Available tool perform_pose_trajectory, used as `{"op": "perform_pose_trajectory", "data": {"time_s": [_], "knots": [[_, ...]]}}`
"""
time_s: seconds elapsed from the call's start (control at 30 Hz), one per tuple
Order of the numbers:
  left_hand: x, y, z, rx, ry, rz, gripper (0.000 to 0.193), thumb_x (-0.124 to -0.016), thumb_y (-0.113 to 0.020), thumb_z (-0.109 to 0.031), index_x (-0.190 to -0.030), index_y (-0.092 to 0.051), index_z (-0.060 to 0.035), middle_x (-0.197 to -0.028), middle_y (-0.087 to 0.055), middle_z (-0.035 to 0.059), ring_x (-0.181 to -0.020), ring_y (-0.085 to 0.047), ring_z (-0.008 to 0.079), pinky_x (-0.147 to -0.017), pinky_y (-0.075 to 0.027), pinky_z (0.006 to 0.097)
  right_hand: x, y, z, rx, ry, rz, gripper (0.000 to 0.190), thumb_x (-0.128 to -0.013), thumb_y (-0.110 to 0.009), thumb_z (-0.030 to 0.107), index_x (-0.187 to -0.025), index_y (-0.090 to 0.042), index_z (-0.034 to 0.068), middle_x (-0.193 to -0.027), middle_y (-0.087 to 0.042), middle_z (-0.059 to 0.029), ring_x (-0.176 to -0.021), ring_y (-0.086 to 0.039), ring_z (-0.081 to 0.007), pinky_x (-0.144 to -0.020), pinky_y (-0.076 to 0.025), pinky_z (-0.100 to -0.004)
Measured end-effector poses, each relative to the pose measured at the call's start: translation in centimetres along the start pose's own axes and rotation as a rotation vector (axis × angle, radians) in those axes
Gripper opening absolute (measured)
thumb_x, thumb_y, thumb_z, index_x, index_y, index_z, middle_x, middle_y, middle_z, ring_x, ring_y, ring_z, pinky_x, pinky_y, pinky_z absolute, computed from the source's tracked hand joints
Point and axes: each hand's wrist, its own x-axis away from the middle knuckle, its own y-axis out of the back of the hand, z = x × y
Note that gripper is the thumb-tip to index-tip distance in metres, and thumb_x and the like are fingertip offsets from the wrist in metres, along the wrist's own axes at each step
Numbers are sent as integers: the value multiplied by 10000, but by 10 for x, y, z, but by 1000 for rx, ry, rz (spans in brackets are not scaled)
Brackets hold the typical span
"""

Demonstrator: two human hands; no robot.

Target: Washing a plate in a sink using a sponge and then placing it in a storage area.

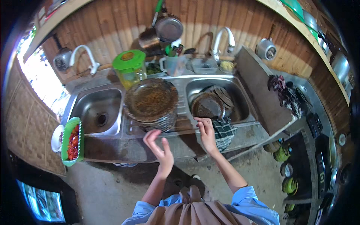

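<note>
A tall stack of round brown plates (152, 97) stands on the steel drainboard between two sinks. Just in front of its near side, my left hand (161, 153) is raised with nothing in it, thumb and fingers apart. My right hand (207, 135) hovers by the front rim of the right sink (242, 112), fingers loosely bent and no object visible in them. Beside it, a dark green and white checked cloth (225, 133) drapes over the counter's front edge. More brown plates (207, 105) lie tilted inside the right sink, overlapping one another.
A green-lidded pitcher (129, 66) and a plastic jug of utensils (174, 64) stand behind the stack. White faucets (224, 39) rise at the back. A green tray of red peppers (73, 143) rests left of the left sink (98, 112). A concrete partition (261, 87) borders the right side.
</note>
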Motion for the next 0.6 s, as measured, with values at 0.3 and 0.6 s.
{"op": "perform_pose_trajectory", "data": {"time_s": [0.3, 0.6], "knots": [[-5, -143, 20, 77, 37, 624, 294, -807, -559, -153, -1067, -467, -51, -997, -476, 111, -930, -447, 244, -817, -361, 330, -56, 126, -77, 254, -83, -142, 171, -842, -483, 100, -951, -595, 31, -884, -528, -141, -790, -550, -254, -718, -426, -307], [-38, -248, 145, -366, 211, 899, 639, -707, -648, -322, -1214, -367, -54, -1170, -421, 192, -1118, -383, 335, -941, -310, 409, -117, 107, -192, 719, -194, 164, 658, -694, -676, 258, -1226, -358, 37, -1140, -384, -231, -1051, -377, -420, -854, -383, -466]]}}
